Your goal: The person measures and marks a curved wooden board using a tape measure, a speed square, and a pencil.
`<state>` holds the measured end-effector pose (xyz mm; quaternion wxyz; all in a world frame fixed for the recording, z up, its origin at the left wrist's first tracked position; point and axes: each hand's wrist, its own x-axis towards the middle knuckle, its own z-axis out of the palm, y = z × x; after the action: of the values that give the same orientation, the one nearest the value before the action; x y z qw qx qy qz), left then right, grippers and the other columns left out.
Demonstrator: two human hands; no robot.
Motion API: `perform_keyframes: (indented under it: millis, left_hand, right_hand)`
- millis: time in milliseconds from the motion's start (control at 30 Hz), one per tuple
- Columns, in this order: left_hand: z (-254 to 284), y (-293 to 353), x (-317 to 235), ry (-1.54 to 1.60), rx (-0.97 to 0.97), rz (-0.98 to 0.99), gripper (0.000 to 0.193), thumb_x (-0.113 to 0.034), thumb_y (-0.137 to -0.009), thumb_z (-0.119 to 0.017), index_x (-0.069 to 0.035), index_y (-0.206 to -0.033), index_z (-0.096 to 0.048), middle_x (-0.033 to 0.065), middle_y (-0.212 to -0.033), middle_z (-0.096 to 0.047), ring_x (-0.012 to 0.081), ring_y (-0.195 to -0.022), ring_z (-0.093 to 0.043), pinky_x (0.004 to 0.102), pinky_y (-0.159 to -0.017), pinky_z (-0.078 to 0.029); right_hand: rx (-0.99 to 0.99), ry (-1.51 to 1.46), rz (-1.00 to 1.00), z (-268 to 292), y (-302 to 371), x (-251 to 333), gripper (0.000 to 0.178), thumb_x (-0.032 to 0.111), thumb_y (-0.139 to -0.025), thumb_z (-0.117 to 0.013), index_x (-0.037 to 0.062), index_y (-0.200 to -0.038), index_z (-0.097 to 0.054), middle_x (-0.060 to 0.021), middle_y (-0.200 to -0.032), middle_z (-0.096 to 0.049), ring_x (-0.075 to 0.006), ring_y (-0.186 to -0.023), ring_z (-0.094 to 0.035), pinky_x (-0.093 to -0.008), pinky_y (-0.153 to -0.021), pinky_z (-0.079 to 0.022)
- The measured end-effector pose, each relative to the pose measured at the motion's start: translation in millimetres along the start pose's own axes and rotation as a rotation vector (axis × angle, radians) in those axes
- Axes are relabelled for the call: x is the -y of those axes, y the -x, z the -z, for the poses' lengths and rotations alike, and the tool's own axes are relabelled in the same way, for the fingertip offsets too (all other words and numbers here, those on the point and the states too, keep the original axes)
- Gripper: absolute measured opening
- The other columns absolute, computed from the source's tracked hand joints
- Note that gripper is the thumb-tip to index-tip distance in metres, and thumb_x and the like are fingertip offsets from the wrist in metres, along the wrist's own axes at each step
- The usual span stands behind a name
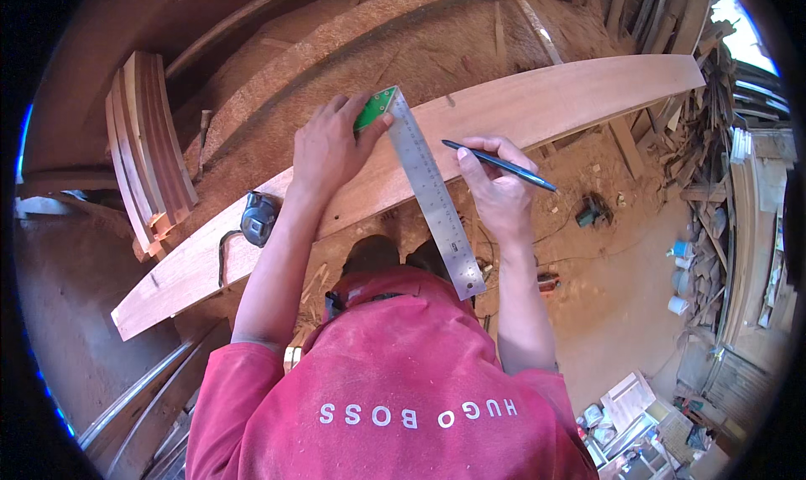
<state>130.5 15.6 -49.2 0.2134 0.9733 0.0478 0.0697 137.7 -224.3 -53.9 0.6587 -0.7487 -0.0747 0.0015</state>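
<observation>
A long wooden board (537,102) runs across in front of me, from lower left to upper right. Across it lies a try square, its metal blade (432,190) reaching past the near edge towards my body. Its green handle (375,109) sits at the board's far edge, gripped by my left hand (329,140). My right hand (502,190) pinches a dark pen (504,168) just right of the blade, its tip over the board. Left of my left forearm a black tape measure (260,218) rests on the board, with a dark curved strap beside it.
A bundle of wooden strips (149,148) stands at the far left. Sawdust covers the ground, where a dark green power tool (594,211) lies to the right. Scrap wood (714,136) is heaped along the right side, near several white and blue buckets (678,304).
</observation>
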Motion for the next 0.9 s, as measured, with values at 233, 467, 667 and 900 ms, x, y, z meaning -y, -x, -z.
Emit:
perform_keyframes:
  millis: [233,467,667,900]
  left_hand:
    - [-2.1,0.5,2.7,-0.001,-0.011,-0.001,0.058,-0.054,-0.097,-0.064,-0.009,-0.134,-0.067,0.0200,-0.123,-0.069,0.0402,-0.112,-0.068,0.0496,-0.092,-0.055]
    - [-0.3,-0.7,-1.2,0.007,0.021,0.012,0.059,-0.054,-0.098,-0.063,-0.009,-0.134,-0.067,0.0209,-0.126,-0.069,0.0401,-0.113,-0.068,0.0497,-0.093,-0.055]
    - [-3.8,-0.2,3.1,-0.013,-0.009,-0.007,0.059,-0.055,-0.098,-0.063,-0.008,-0.134,-0.067,0.0192,-0.124,-0.069,0.0391,-0.113,-0.067,0.0491,-0.093,-0.055]
    - [-10.3,-0.6,8.1,-0.034,-0.072,-0.056,0.056,-0.056,-0.098,-0.061,-0.012,-0.132,-0.067,0.0148,-0.103,-0.069,0.0344,-0.102,-0.069,0.0486,-0.080,-0.056]
  right_hand:
    - [0.034,0.146,0.060,1.8,2.7,9.0,0.015,0.012,-0.093,-0.077,-0.0009,-0.099,-0.072,-0.0053,-0.084,-0.073,-0.0086,-0.074,-0.067,-0.0258,-0.065,-0.053]
    - [0.031,0.185,0.083,1.5,2.5,7.6,0.014,0.010,-0.090,-0.077,-0.0024,-0.097,-0.073,-0.0127,-0.088,-0.075,-0.0188,-0.081,-0.075,-0.0318,-0.071,-0.058]
    - [0.073,0.236,0.123,1.7,0.5,14.8,0.015,0.012,-0.089,-0.079,-0.0013,-0.095,-0.074,-0.0145,-0.088,-0.075,-0.0224,-0.083,-0.076,-0.0341,-0.073,-0.058]
    - [0.091,0.253,0.126,0.1,-1.0,19.5,0.014,0.012,-0.090,-0.079,-0.0010,-0.094,-0.074,-0.0149,-0.086,-0.075,-0.0231,-0.082,-0.076,-0.0345,-0.071,-0.058]
